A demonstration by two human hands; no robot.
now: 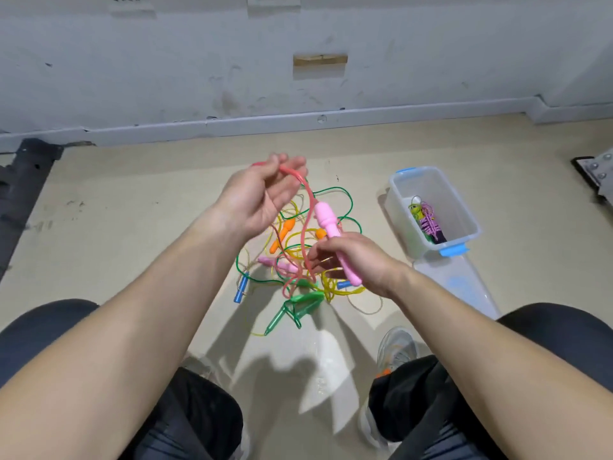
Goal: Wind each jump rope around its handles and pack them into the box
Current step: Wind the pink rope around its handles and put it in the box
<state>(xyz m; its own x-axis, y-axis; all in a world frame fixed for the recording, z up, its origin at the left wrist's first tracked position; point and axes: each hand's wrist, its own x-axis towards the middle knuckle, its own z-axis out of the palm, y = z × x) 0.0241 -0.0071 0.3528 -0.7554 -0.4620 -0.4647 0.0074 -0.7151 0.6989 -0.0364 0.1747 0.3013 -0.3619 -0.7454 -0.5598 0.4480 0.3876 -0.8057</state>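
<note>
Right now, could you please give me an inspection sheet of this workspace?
Surface: beige floor, scuffed, with shadows across it.
Job's things: pink handle and its pink cord are lifted above the tangled ropes; the clear box holds one wound rope.
Clutter: a clear lid lies on the floor beside the box.
Grippers: left hand holds the cord, raised; right hand grips the pink handle.
Cables: nothing seen besides the ropes.
Surroundings: grey wall with skirting; dark mat at the far left; a shoe in the foreground.
</note>
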